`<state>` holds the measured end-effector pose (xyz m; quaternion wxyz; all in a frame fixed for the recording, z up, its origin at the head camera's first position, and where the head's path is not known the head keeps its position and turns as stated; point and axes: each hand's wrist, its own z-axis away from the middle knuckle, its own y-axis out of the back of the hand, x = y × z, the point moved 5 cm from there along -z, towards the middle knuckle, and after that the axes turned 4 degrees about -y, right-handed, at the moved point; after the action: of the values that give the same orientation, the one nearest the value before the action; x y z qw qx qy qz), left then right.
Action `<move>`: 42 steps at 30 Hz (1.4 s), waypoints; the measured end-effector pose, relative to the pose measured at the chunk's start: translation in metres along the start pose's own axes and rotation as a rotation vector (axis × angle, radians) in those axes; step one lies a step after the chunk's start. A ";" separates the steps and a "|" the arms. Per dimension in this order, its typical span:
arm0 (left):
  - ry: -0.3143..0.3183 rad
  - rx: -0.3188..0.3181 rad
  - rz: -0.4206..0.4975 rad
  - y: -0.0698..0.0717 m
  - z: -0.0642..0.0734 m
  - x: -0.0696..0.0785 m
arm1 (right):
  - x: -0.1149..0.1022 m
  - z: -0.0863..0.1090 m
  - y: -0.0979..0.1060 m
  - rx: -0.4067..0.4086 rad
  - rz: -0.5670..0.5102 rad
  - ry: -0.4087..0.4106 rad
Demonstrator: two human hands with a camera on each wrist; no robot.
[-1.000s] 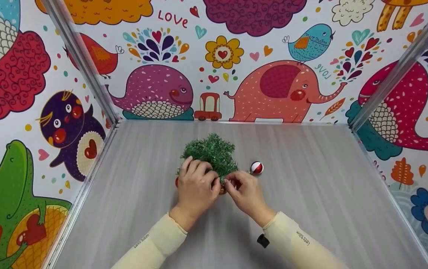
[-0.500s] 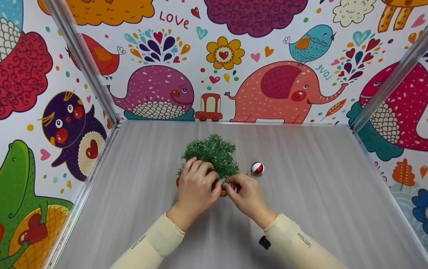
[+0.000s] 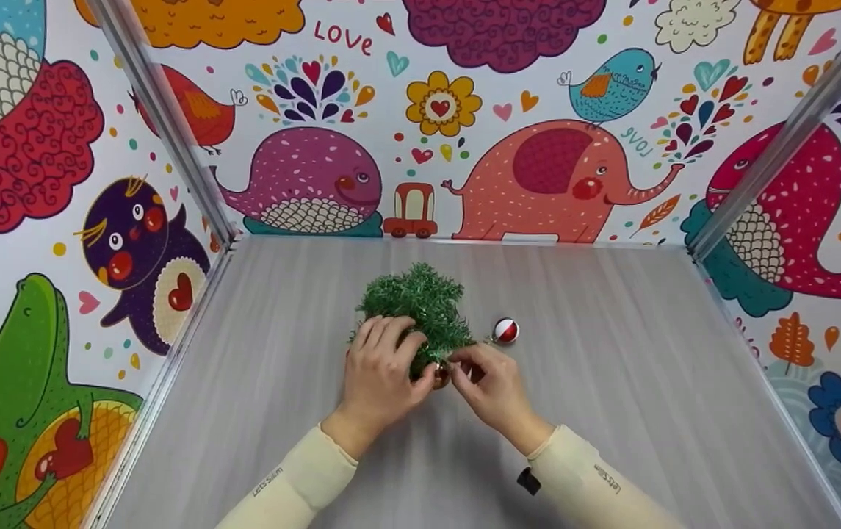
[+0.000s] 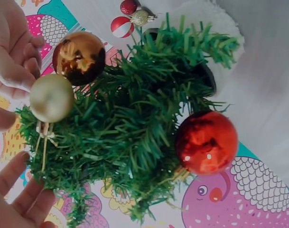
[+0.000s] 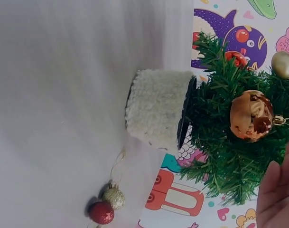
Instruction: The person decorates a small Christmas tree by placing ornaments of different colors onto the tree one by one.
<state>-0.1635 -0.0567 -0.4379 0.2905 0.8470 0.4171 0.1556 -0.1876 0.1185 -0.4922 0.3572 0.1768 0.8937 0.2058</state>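
A small artificial Christmas tree point(image 3: 420, 301) has a white fuzzy pot point(image 5: 158, 109). My left hand point(image 3: 383, 367) lies over its near-left side, fingers spread against the branches and thumb beside a shiny copper Christmas ball point(image 5: 251, 116). At the ball's upper right, my right hand point(image 3: 493, 382) brings thumb and index finger together near its cap and gold string; the champagne ball partly hides them in the left wrist view. That champagne ball point(image 4: 51, 98) hangs close to the copper one. Lower toward the pot hangs a shiny red ball point(image 4: 207, 142).
Right of the tree, a red-and-white striped ball point(image 3: 506, 330) lies on the grey table point(image 3: 611, 382). Beside it are a gold glitter ball point(image 5: 114, 197) and a red glitter ball point(image 5: 101, 213). Printed cartoon walls point(image 3: 538, 176) enclose the table's back and sides.
My left hand has drawn back toward me, its fingers lower on the tree. The copper ball shows more between my hands. My right hand has shifted slightly right.
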 end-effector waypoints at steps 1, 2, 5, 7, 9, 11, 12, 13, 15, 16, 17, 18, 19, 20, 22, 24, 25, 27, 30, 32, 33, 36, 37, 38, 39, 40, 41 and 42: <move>0.008 0.004 -0.002 0.001 0.001 -0.001 | 0.001 0.001 0.002 0.000 -0.002 0.001; 0.016 0.006 -0.004 0.001 0.002 -0.002 | 0.002 0.003 0.004 0.003 -0.003 0.003; 0.044 0.000 -0.019 0.002 0.005 -0.003 | 0.008 0.008 0.011 0.006 0.010 -0.013; 0.066 -0.016 -0.030 0.001 0.006 -0.004 | 0.013 0.013 0.016 0.004 0.029 -0.032; 0.091 -0.037 -0.035 0.000 0.007 -0.005 | 0.019 0.017 0.019 -0.002 0.052 -0.062; 0.119 -0.063 -0.046 -0.001 0.007 -0.005 | 0.025 0.021 0.022 -0.009 0.079 -0.090; 0.133 -0.078 -0.054 -0.002 0.007 -0.006 | 0.028 0.023 0.023 -0.013 0.095 -0.107; 0.145 -0.090 -0.058 -0.003 0.006 -0.006 | 0.031 0.024 0.024 -0.015 0.110 -0.121; 0.164 -0.114 -0.071 -0.005 0.006 -0.006 | 0.035 0.027 0.026 -0.020 0.133 -0.140; 0.169 -0.121 -0.075 -0.006 0.006 -0.007 | 0.037 0.029 0.027 -0.024 0.144 -0.148; 0.174 -0.127 -0.077 -0.007 0.006 -0.007 | 0.039 0.030 0.027 -0.030 0.153 -0.157; 0.178 -0.131 -0.077 -0.008 0.006 -0.007 | 0.041 0.032 0.028 -0.035 0.160 -0.165; 0.180 -0.131 -0.075 -0.008 0.006 -0.007 | 0.042 0.033 0.029 -0.040 0.167 -0.174; 0.179 -0.135 -0.077 -0.008 0.006 -0.007 | 0.044 0.034 0.030 -0.046 0.172 -0.186; 0.177 -0.140 -0.074 -0.009 0.006 -0.007 | 0.047 0.036 0.032 -0.058 0.188 -0.211; 0.176 -0.146 -0.069 -0.008 0.006 -0.007 | 0.051 0.039 0.035 -0.067 0.207 -0.231; 0.175 -0.149 -0.066 -0.008 0.006 -0.008 | 0.052 0.040 0.036 -0.072 0.215 -0.240; 0.177 -0.152 -0.054 -0.008 0.005 -0.009 | 0.057 0.042 0.039 -0.076 0.234 -0.258; 0.184 -0.148 -0.036 -0.007 0.004 -0.011 | 0.063 0.043 0.044 -0.072 0.256 -0.280; 0.191 -0.146 -0.034 -0.007 0.003 -0.011 | 0.068 0.044 0.047 -0.067 0.271 -0.291; 0.194 -0.145 -0.036 -0.007 0.003 -0.011 | 0.070 0.044 0.048 -0.067 0.277 -0.293; 0.198 -0.143 -0.052 -0.008 0.002 -0.011 | 0.075 0.043 0.050 -0.067 0.295 -0.292; 0.198 -0.142 -0.054 -0.008 0.002 -0.011 | 0.077 0.043 0.050 -0.068 0.303 -0.291; 0.198 -0.139 -0.055 -0.007 0.002 -0.011 | 0.078 0.043 0.050 -0.070 0.310 -0.292; 0.197 -0.136 -0.056 -0.007 0.002 -0.011 | 0.080 0.043 0.051 -0.073 0.317 -0.295; 0.196 -0.136 -0.055 -0.007 0.002 -0.011 | 0.082 0.043 0.051 -0.075 0.324 -0.299; 0.196 -0.135 -0.053 -0.007 0.001 -0.011 | 0.084 0.043 0.051 -0.081 0.329 -0.308; 0.196 -0.133 -0.050 -0.007 0.001 -0.011 | 0.086 0.044 0.051 -0.088 0.336 -0.317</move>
<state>-0.1738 -0.0624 -0.4439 0.3077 0.7960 0.4530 0.2577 -0.2066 0.2122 -0.5444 0.4611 0.3374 0.7747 0.2709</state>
